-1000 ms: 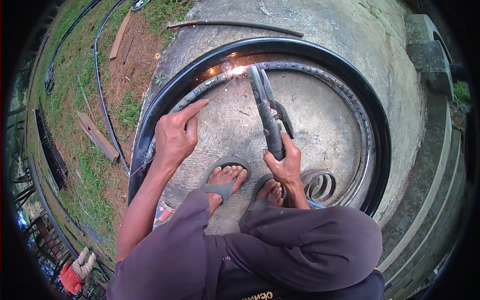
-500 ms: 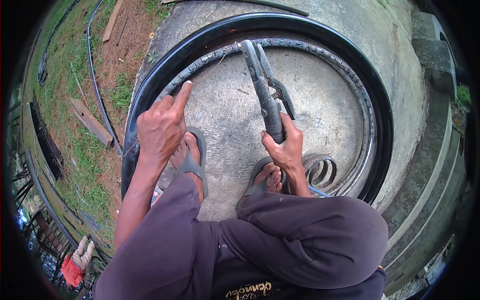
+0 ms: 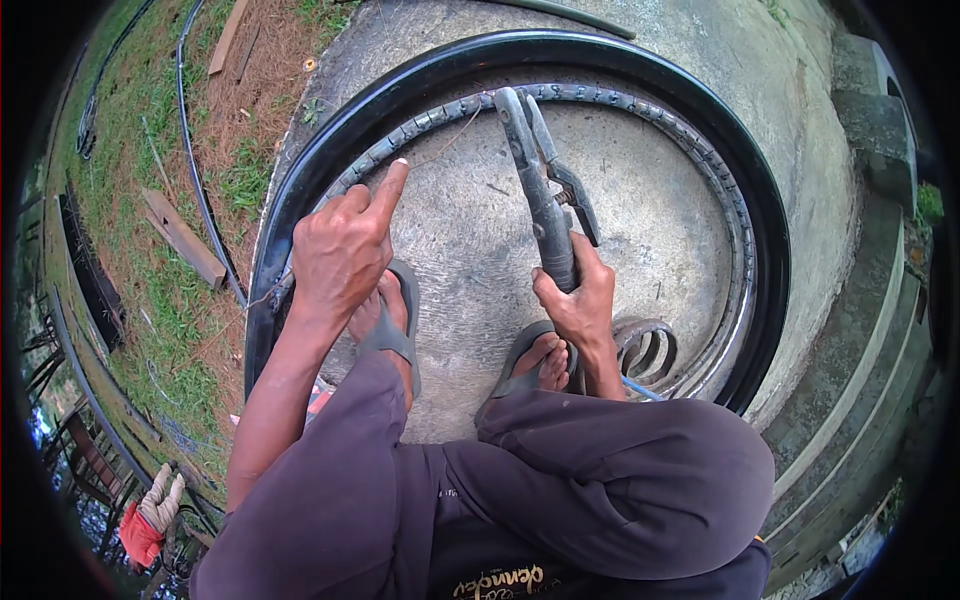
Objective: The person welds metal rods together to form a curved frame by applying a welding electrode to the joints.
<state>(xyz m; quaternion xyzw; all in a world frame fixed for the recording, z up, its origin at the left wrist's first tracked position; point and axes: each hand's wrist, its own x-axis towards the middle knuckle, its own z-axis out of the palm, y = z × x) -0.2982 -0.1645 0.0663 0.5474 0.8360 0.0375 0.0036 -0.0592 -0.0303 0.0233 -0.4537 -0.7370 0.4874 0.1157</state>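
Note:
My right hand (image 3: 580,308) wraps round the dark handle of a welding electrode holder (image 3: 540,205), whose jaws point away from me. A thin brownish rod (image 3: 462,133) runs from the jaw end down and left toward my left hand (image 3: 345,245). That hand has its index finger stretched out and its other fingers curled; whether they hold anything is hidden. Around both hands lies a big glossy black ring (image 3: 768,230). Inside it sits a thinner metal ring (image 3: 690,138) with dark marks along it. The left fingertip is close to this inner ring's left part.
Coiled metal strip (image 3: 655,345) and a blue cable (image 3: 640,388) lie beside my right foot. My sandalled feet stand on the concrete (image 3: 455,330) inside the ring. Wood pieces (image 3: 185,240) and a dark hose (image 3: 195,165) lie on the grass at left, with a red-and-pale glove (image 3: 145,525) lower left.
The view has shifted slightly. My left hand has moved a little to the right, and the electrode holder shows slightly lower and farther right, still in my right hand.

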